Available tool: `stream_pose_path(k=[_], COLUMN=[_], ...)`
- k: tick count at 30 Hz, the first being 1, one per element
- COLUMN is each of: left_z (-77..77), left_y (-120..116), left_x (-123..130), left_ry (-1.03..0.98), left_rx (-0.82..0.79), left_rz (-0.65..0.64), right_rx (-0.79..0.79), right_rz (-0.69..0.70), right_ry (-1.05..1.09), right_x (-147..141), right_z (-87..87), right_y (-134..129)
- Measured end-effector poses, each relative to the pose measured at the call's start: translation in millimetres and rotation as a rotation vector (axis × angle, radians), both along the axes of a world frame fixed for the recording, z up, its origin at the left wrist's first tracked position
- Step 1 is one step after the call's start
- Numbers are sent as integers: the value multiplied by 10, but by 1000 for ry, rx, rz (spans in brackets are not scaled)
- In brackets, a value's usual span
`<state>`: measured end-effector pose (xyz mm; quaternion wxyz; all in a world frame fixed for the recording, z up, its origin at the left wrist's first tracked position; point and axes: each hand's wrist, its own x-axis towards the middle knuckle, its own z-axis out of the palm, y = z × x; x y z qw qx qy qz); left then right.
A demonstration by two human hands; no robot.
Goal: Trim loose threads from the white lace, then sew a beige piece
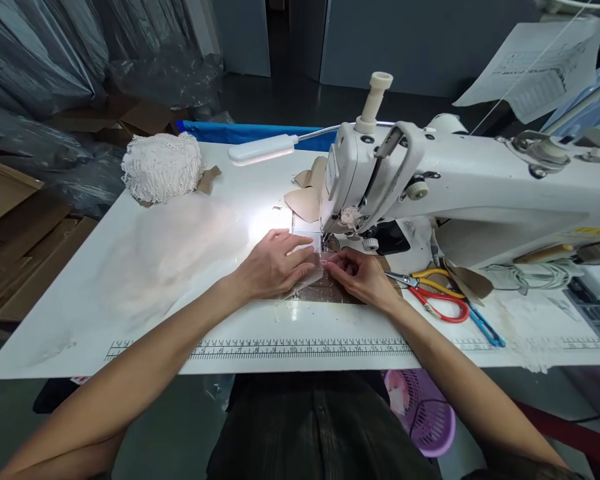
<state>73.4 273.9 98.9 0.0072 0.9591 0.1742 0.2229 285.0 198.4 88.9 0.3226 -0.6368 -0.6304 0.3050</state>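
Note:
A white sewing machine stands over the table, its needle and presser foot just beyond my fingers. My left hand lies flat with fingers spread, pressing sheer pale fabric that spreads leftward across the table. Close to the presser foot, my right hand pinches the edge of a pale piece between thumb and forefinger; its exact kind is too small to make out. Brown tape covers the surface beneath both hands. A lit lamp shines on this spot from the left of the machine head.
Right of my right hand lie red-handled scissors, yellow-handled pliers and a blue tool. A bundle of white lace trim sits at the back left. A printed ruler runs along the front edge; a purple basket stands below.

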Motion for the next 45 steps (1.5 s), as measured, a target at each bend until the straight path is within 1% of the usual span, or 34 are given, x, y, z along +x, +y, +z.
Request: stream_pose_path(k=[2, 5, 7, 9, 12, 15, 17, 19, 21, 23, 25, 26, 28, 30, 32, 34, 36, 38, 41, 45], left_z=[24, 27, 13, -1, -1, 22, 35, 28, -4, -55, -101, -117, -129, -123, -114, -109, -107, -99, -70, -25], left_y=[-18, -88, -147, -191, -213, -230, -264, -308, -334, -323, -274, -242, -176, -127, -105, -103, -109, -114, -118, -134], left_x=[-20, -9, 23, 55, 75, 81, 98, 129, 162, 178, 165, 150, 111, 80, 68, 71, 81, 90, 97, 99], left_ry=[-20, 66, 131, 136, 32, -114, -168, -187, -167, -105, -38, -22, -16, -26, -29, -20, -4, 10, 16, -5], left_rx=[4, -9, 5, 39, 100, 176, 235, 295, 319, 256, 122, 59, -16, -13, 43, 123, 188, 209, 150, 45], left_rz=[-15, -78, -62, -12, 50, 150, 190, 170, 114, 68, 21, -2, -52, -77, -91, -96, -96, -104, -117, -83], right_rx=[8, 66, 115, 146, 148, 135, 172, 233, 265, 257, 215, 188, 127, 81, 91, 170, 274, 353, 398, 394], right_rz=[-4, -21, -1, 29, 36, 20, 28, 53, 101, 189, 295, 327, 328, 280, 259, 288, 345, 395, 420, 407], right_ry=[12, -49, -103, -142, -178, -212, -246, -289, -352, -394, -344, -293, -221, -236, -295, -354, -410, -452, -494, -526], right_x=[-13, -41, -57, -60, -45, -35, -50, -78, -99, -87, -27, 18, 117, 199, 238, 237, 220, 208, 204, 204], right_z=[1, 11, 16, 19, 20, 19, 12, 2, 2, 27, 79, 109, 161, 176, 144, 78, 6, -49, -85, -92], right_y=[-25, -70, -97, -113, -115, -115, -127, -149, -170, -172, -140, -111, -35, 45, 105, 131, 123, 97, 64, 55])
